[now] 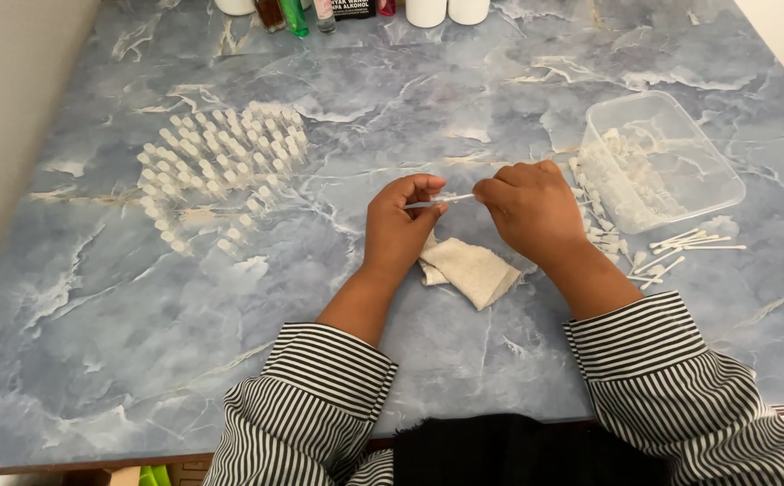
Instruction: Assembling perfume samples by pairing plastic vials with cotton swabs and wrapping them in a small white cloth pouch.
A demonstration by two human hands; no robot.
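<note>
My left hand (398,225) and my right hand (528,205) meet above the blue marbled table (338,117). Between their fingertips runs a thin white swab stick (453,198), pinched at both ends. A small clear vial may sit in my left fingers, but it is too small to tell. A folded white cloth (470,270) lies on the table just under my wrists. Both arms wear black-and-white striped sleeves.
Many small clear vials (221,157) stand in rows at the left. A clear plastic tub (660,160) with more small vials sits at the right, with loose vials and several cotton swabs (684,247) beside it. Bottles (320,11) line the far edge.
</note>
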